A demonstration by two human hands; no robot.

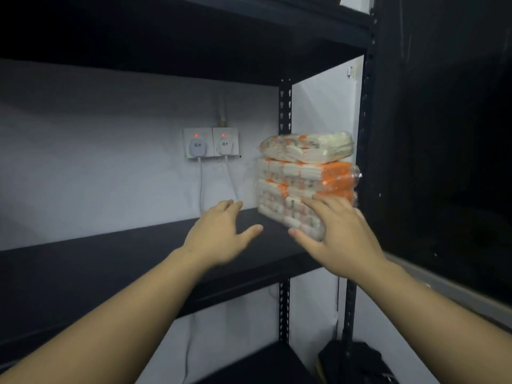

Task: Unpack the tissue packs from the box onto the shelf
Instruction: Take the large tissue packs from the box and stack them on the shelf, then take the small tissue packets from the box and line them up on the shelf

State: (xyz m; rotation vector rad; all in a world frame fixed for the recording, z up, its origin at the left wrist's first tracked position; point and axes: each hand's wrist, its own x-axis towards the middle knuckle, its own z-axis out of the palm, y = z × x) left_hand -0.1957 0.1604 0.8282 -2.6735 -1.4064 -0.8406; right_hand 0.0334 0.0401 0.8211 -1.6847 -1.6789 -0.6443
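The tissue packs (304, 173) sit in a stack at the right end of the black shelf (138, 261), close against the rear upright (284, 106) and the front right post (363, 134). The stack shows white and orange wrapping; the top pack lies slightly askew on those below.

The right hand (335, 236) rests flat against the front of the lowest pack, its fingers (321, 202) spread open and pressed on the wrapping, the thumb tucked at the pack's lower near corner. It is not clasping anything.

The left hand (221, 234) hovers above the shelf board just left of the stack, fingers (231, 205) open and loosely extended, holding nothing and apart from the packs.

Beyond the left fingers, on the white wall (97, 162), are 2 sockets (212, 142) with red lights lit, each with a plug and a white cable (201, 187) running down behind the shelf. A dark bag (357, 361) lies low, beneath the right forearm.
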